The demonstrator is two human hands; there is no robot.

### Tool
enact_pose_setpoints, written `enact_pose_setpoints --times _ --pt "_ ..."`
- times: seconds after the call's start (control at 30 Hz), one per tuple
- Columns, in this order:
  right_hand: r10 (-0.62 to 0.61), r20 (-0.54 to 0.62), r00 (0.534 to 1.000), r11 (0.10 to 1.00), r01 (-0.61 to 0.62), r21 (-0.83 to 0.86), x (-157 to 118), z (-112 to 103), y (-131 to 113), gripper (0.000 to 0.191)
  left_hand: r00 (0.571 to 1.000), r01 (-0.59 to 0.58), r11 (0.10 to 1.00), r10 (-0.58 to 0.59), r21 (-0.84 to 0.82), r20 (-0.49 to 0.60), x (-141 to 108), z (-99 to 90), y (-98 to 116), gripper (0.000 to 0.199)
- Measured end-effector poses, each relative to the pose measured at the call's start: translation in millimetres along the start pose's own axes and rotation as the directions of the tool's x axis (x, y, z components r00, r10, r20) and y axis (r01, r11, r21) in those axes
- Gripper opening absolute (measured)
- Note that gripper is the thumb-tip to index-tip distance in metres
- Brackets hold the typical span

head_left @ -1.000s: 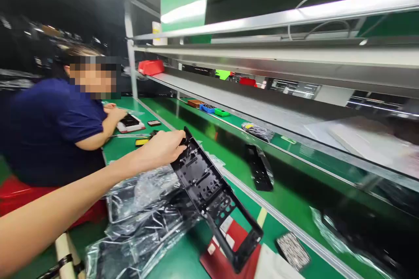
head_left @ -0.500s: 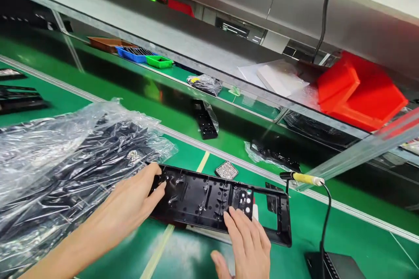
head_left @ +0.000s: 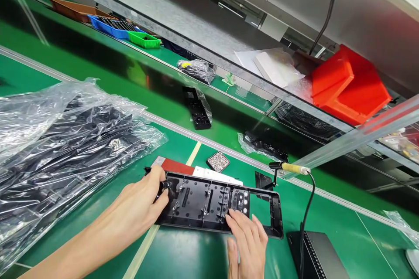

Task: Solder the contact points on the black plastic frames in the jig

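Note:
A long black plastic housing [head_left: 196, 202], its ribbed inner side up, lies in front of me above the green bench. Its right end has a rectangular opening. My left hand [head_left: 149, 196] is closed around the left end, thumb and fingers curled over the edge; something small and dark by the fingertips is hard to make out. My right hand [head_left: 247, 235] rests its outstretched fingers on the housing's near edge, close to a group of round holes, thumb apart below. Just beyond the housing lie a dark red and a white flat piece [head_left: 216, 175], partly hidden by it.
Plastic-wrapped black parts [head_left: 88, 148] fill the left side. A speckled square block [head_left: 218, 161] sits behind the housing. To the right are a yellow-handled pen-like tool [head_left: 294, 168] with a cable and a black box [head_left: 322, 253]. A red bin [head_left: 353, 87] stands on the shelf above.
The view has shifted, and the housing sits slightly lower and flatter. The red and white pieces now show behind it. My right thumb has come nearer to the fingers.

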State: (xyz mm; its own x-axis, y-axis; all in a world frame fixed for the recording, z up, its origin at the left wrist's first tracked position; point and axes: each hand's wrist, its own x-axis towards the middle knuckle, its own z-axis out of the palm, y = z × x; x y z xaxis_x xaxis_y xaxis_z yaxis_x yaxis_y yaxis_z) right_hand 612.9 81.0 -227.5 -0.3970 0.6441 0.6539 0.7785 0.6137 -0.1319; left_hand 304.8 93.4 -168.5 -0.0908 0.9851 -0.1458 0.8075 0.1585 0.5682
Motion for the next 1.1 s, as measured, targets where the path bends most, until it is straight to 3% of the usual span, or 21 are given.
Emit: enact_pose_setpoints --times 0.2,0.37,0.57,0.73,0.93,1.1 --pt "0.021 -0.006 1.000 0.999 -0.020 0.032 -5 2 2 0.036 1.000 0.023 0.999 -0.023 0.028 0.003 0 4.2 6 0.012" --pt "0.031 -0.011 0.999 0.999 -0.030 0.041 -6 5 4 0.036 0.996 0.034 0.999 -0.032 0.026 -0.077 -2 3.5 13 0.016" --pt "0.033 0.015 0.999 0.998 -0.034 0.052 -4 4 4 0.036 1.000 0.005 1.000 -0.004 0.019 -0.007 1 -2.7 13 0.014" --pt "0.050 0.041 0.998 0.996 -0.053 0.066 -3 3 2 0.037 0.994 0.028 1.000 -0.028 -0.004 -0.107 -3 -3.1 17 0.018" --pt "0.051 0.033 0.998 0.996 -0.054 0.067 -3 6 1 0.036 1.000 0.019 1.000 -0.019 0.018 -0.005 -1 -4.8 10 0.018" --pt "0.052 0.026 0.998 0.996 -0.054 0.066 -3 8 1 0.036 1.000 -0.008 1.000 0.008 -0.011 -0.008 3 -8.3 10 0.015"
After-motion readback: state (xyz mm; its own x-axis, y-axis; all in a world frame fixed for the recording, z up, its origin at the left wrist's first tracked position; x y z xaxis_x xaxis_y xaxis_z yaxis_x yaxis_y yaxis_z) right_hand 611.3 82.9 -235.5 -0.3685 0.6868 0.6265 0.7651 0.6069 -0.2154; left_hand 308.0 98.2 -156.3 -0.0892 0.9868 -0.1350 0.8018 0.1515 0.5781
